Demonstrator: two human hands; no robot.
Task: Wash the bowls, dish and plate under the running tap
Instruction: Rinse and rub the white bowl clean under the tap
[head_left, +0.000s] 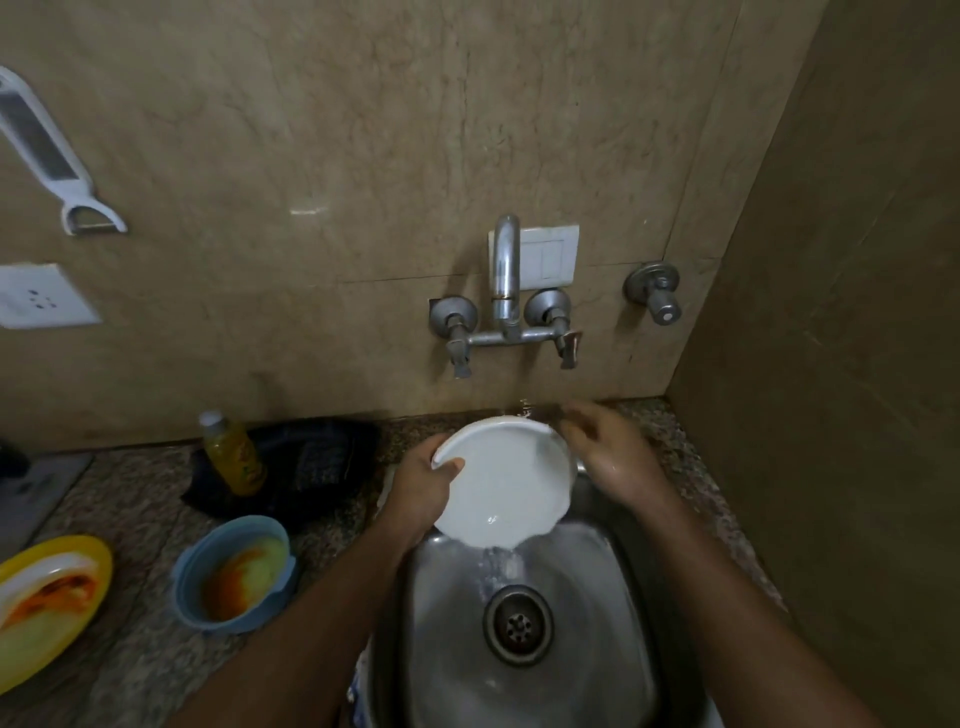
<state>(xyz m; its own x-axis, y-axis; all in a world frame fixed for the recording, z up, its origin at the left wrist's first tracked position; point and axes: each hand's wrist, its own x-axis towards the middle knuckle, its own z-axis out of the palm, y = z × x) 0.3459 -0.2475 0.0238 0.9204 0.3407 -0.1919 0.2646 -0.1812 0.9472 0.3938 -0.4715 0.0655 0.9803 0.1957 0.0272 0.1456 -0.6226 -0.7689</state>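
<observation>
Both forearms reach in from the bottom edge over a steel sink (613, 675), whose round drain (518, 624) sits in the middle of the basin. Above the basin, the left hand (422, 486) grips a white bowl (501, 486) by its left rim, thumb hooked over the edge and fingers behind it. The bowl is tilted toward the camera so its inside faces up and forward, and water spills from its lowest lip in a stream that falls toward the drain. At the bowl's right rim is the right hand (610, 457), fingers loosely curled and blurred; whether it actually grips the rim cannot be told. A wall-mounted tap (505, 280) with two lever handles stands directly above the bowl, with a white switch plate (550, 257) behind its spout and a separate valve (657, 291) further right. On the speckled stone counter (145, 499) left of the sink waits a blue bowl (234, 574) smeared orange inside, and near the left edge a yellow plate (98, 566) carries a white dish (39, 587) with orange streaks. Behind the blue bowl stands a yellow bottle (234, 454) against a dark cloth (317, 457). A white peeler (52, 156) hangs on the beige wall above a socket (39, 296).
</observation>
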